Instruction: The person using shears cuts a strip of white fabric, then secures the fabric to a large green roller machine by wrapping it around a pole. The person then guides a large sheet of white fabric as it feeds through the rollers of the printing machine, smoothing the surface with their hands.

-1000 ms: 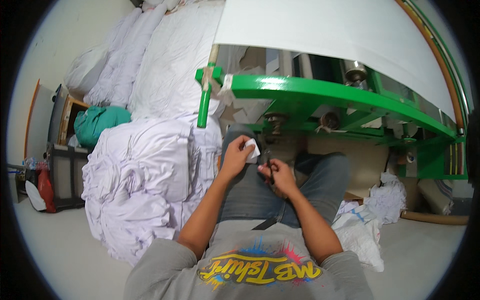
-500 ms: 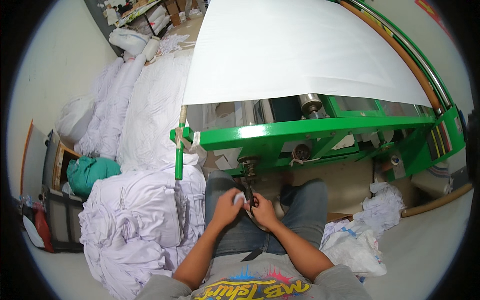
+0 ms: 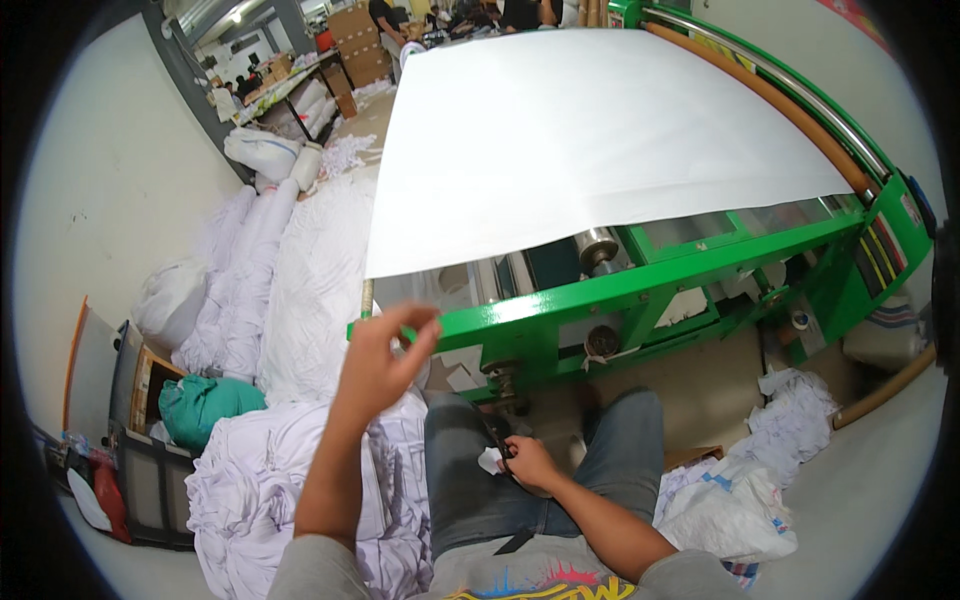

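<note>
Up from the lap, where half a second ago it was at a white scrap beside the right hand, the left hand has risen toward the green frame; its fingers are loosely curved, thumb apart, slightly blurred, with nothing visible between them; it hides the frame's near left end, and I cannot tell whether it touches the metal. Over the lap, the right fingers are closed around dark scissors; the grip covers part of the handles, and the thin blades are too dark to tell apart; their long axis runs away from the body, tips ahead of the right fingers and leaning a little left. That scrap is just left of the right fingertips; whether they pinch it or it lies on the jeans is hard to tell. Nearer the body than the left fingers, and to their left, is a heap of white cloth, partly covered by the forearm; ahead of both hands stretches a white sheet; right of the right fingers, past the knee, lies a white sack; far beyond the left fingers, a person is cut off by the upper edge.
</note>
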`<state>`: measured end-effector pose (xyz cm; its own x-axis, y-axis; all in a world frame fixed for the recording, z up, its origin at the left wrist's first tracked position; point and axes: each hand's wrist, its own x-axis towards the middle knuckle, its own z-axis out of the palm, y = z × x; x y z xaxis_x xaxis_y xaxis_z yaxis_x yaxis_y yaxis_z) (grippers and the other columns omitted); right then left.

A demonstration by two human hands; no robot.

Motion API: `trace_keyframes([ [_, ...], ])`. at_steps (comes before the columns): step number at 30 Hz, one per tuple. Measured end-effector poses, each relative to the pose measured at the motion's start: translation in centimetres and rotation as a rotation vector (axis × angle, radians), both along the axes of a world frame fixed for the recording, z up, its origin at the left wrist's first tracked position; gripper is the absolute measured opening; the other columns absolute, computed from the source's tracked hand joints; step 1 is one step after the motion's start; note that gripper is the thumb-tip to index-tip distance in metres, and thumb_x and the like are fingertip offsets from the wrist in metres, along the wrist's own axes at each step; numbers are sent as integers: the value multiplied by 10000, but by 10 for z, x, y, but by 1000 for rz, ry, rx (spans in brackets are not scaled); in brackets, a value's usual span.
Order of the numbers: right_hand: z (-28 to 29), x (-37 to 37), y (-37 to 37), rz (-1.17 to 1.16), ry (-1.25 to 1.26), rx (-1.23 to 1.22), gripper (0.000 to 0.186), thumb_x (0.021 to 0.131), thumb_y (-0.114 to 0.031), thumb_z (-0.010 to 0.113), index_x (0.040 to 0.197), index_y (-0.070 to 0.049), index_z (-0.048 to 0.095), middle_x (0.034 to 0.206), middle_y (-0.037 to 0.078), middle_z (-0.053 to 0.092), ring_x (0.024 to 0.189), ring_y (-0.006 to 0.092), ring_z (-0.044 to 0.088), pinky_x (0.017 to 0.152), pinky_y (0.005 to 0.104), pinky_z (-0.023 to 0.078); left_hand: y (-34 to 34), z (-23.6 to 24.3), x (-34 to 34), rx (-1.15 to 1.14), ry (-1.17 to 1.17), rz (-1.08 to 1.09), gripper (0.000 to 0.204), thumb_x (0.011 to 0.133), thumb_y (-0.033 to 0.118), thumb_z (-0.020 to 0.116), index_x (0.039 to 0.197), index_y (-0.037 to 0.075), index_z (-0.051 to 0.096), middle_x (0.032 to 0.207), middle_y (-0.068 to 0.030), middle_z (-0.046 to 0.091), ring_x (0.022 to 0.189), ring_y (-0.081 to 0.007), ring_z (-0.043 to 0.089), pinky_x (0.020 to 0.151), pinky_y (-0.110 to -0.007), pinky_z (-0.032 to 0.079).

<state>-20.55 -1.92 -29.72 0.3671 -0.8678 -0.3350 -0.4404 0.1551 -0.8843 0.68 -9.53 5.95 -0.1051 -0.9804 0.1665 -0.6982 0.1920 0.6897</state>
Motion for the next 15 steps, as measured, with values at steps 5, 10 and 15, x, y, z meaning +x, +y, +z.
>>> trace_keyframes([
  [5, 1, 1, -7, 35, 114, -46, 536, 732, -252, 877, 1187, 2, 752, 1021, 185, 789, 928, 335, 767, 837, 398, 588, -108, -6, 56, -111, -739, 223, 722, 866, 354, 827, 1523, 264, 539, 1660, -189, 351, 1493, -429, 372, 1114, -555, 465],
  [10, -14, 13, -6, 54, 120, -45, 561, 711, -291, 882, 1172, 4, 759, 1034, 199, 782, 948, 360, 760, 854, 416, 587, -170, -83, 142, 45, -735, 290, 931, 828, 488, 857, 1615, 508, 360, 1774, -148, 141, 1576, -534, 196, 1107, -778, 389],
  [15, -14, -7, -2, -22, 157, -45, 366, 789, -195, 755, 1099, -2, 772, 1032, 245, 763, 1010, 422, 735, 893, 475, 578, -148, -82, 94, 59, -845, 117, 857, 878, 409, 811, 1619, 457, 384, 1762, -168, 192, 1566, -541, 220, 1192, -612, 392],
])
